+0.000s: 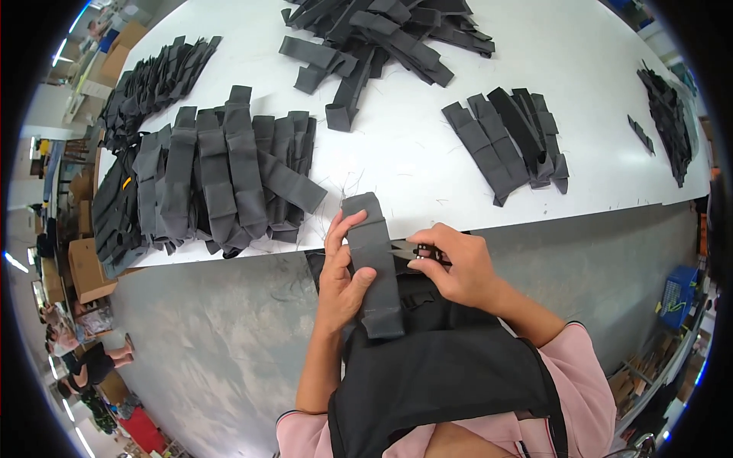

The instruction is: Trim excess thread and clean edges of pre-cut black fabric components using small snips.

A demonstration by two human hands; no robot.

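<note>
My left hand (341, 284) is closed on a dark grey fabric strip (374, 263), its thumb lying across the front face and its fingers at the left edge. The strip hangs nearly upright over my lap, just off the table's front edge, with a crease near each end. Small thread snips (424, 252) sit in my right hand (464, 263), pinched between thumb and fingers. Their pointed blades reach left to the strip's right edge; whether they touch a thread there I cannot tell.
On the white table (382, 164), a row of grey strips (217, 175) lies left, a loose heap (382, 34) at the far middle, and a smaller stack (511, 145) right. Loose thread ends scatter near the edge. A black apron (450, 374) covers my front. Another person (95, 362) is far left.
</note>
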